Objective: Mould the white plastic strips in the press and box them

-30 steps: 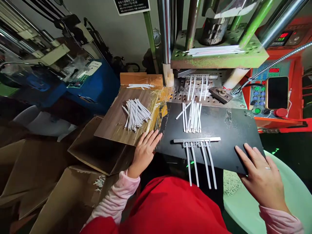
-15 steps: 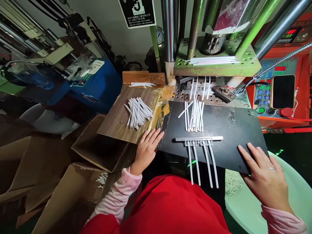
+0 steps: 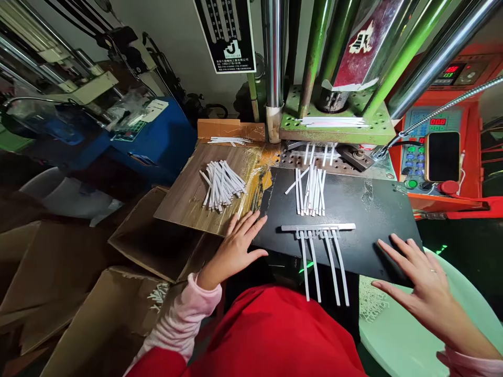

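My left hand (image 3: 238, 248) is open, fingers spread, at the front edge where the wood-grain board (image 3: 178, 196) meets the black board (image 3: 377, 209). Over the black board's right front corner, my right hand (image 3: 418, 275) is also open and holds nothing. Between the hands lies a metal bar (image 3: 318, 227) with several white strips (image 3: 328, 262) hanging from it past the board's edge. Behind the bar is a small bunch of white strips (image 3: 314, 191). A larger heap of white strips (image 3: 223, 183) rests on the wood-grain board.
A press with a green plate (image 3: 338, 131) stands behind the boards, white strips sticking out beneath it. To its right is an orange control panel (image 3: 416, 157) with a phone (image 3: 443, 156). Cardboard boxes (image 3: 129, 241) stand at lower left, a pale green tub (image 3: 393, 324) at lower right.
Both hands have shifted slightly, and their thumbs now stand out wider. The green press plate has come lower, and the panel display changed. The view has shifted a little.
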Action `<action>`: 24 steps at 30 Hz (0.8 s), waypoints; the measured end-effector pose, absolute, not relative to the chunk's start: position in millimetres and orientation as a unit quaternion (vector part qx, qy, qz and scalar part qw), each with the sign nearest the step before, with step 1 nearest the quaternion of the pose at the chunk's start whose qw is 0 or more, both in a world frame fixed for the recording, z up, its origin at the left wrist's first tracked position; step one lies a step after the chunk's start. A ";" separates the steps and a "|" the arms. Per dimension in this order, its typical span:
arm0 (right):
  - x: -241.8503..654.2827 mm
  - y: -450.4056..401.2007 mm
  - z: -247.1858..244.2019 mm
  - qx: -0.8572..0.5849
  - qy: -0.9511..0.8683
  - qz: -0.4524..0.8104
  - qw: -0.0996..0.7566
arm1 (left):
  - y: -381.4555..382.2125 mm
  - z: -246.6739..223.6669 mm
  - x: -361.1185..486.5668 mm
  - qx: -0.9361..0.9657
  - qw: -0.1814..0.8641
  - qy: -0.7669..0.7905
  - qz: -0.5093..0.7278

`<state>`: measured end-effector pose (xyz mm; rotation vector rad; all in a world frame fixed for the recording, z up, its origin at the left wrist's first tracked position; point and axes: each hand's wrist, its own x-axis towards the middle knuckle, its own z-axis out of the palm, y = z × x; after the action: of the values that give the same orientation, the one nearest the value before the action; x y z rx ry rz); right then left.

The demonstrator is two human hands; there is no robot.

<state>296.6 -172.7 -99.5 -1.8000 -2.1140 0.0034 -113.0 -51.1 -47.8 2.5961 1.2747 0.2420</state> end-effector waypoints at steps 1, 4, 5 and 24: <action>294.6 -167.1 -95.0 -0.628 -0.752 0.015 0.198 | -50.0 -44.7 -106.9 0.889 0.139 0.426 0.098; 280.8 -140.7 -85.1 -0.584 -0.772 0.042 0.248 | -42.6 -44.6 -80.7 0.885 0.183 0.399 0.156; 274.4 -130.4 -84.0 -0.565 -0.781 0.048 0.261 | -38.8 -47.2 -71.2 0.882 0.190 0.395 0.171; 196.6 -80.3 -90.6 -0.454 -0.795 0.170 0.364 | -6.4 -13.7 -11.2 0.906 0.337 0.212 0.144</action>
<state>196.6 -80.3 -90.6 -1.1690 -2.0455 0.4370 -11.2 -6.4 -13.7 2.3601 0.5535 0.3758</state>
